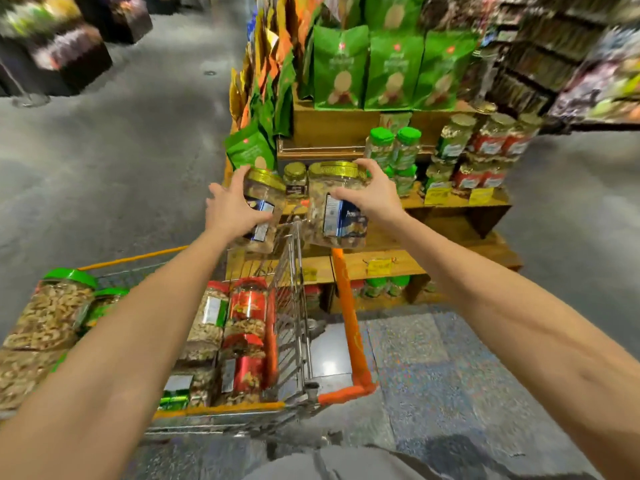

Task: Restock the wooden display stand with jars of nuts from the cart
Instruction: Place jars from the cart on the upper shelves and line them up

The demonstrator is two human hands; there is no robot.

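Note:
My left hand (pixel 230 204) grips a clear gold-lidded jar of nuts (pixel 265 192), tilted to the right, in the air above the cart's far end. My right hand (pixel 372 192) grips a second, larger gold-lidded jar (pixel 334 216) with a blue label, held upright beside the first. Both jars hang in front of the middle shelf of the wooden display stand (pixel 457 202). A small gold-lidded jar (pixel 295 178) stands on that shelf between them. Below my arms, the wire cart (pixel 294 341) holds several jars with green and red lids.
Green-lidded jars (pixel 394 147) and red-labelled jars (pixel 491 143) fill the shelf's right side. Green snack bags (pixel 391 71) stand on the top tier. The cart's orange handle (pixel 349 323) sits close to the stand's lower shelf. Grey floor lies to the left and right.

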